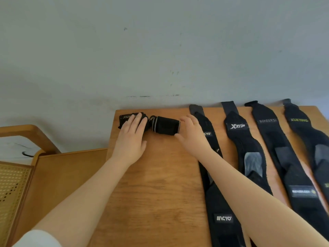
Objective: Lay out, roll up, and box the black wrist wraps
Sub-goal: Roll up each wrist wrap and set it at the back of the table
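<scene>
- A wooden table stands against a pale wall; places below are given relative to this table.
- At the table's far left corner lies a rolled black wrist wrap with partly hidden lettering; the left hand lies flat on it, fingers straight and together, gripping nothing.
- Just right of it, near the far edge, sits a second rolled wrap with a grey-striped end, lying on its side.
- The right hand is at that roll's right end, fingers loosely spread and thumb touching the end; it does not close round it.
- Across the table's right half four unrolled wraps lie flat, running from far edge to near edge: the MACYO wrap partly under the right forearm, then the XTEP wrap, the BOKEERSI wrap and the XUETING wrap at the far right.
- Left of the table stands a wooden chair with a cane back.
</scene>
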A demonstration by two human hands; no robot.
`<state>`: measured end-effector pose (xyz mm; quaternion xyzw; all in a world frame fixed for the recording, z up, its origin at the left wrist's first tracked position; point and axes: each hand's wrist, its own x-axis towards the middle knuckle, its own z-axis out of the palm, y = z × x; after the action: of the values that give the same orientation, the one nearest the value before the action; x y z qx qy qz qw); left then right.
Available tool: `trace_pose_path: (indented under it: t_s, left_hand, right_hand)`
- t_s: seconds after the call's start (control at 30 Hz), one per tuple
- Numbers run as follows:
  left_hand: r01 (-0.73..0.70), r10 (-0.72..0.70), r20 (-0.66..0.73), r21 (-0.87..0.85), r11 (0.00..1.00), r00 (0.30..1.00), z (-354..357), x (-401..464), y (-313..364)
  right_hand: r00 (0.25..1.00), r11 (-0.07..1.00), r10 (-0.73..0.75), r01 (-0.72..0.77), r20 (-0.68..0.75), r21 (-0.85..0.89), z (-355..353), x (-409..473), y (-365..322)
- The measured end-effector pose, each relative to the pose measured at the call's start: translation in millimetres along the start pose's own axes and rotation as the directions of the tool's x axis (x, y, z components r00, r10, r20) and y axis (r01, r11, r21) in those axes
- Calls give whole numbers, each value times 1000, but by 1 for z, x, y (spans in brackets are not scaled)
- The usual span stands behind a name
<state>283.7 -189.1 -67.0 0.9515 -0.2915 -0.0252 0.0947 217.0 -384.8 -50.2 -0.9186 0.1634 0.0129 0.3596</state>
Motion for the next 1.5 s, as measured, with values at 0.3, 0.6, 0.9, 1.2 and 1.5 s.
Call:
trace_pose_path:
  t_s: [0.3,0.6,0.9,1.2,1.5]
  left_hand:
    - [-118,186,295,-232,965,937,20,-99,74]
    - [-213,426,487,-433,876,763,34,-188,134]
    - [46,236,428,-553,832,872,36,-206,184]
    - [423,-154,456,-577,699,877,35,-192,239]
    - [613,-192,594,-788,54,781,36,-182,271]
  right_hand:
    - [961,958,263,-270,-80,-93,7,-211,68]
    - [832,807,529,-554,-166,-203,28,-281,67]
    - [853,809,504,-520,-131,-273,18,-269,71]
    - [704,577,692,-672,159,465,-3,-246,97]
    - [903,798,202,-376,379,471,-42,-256,100]
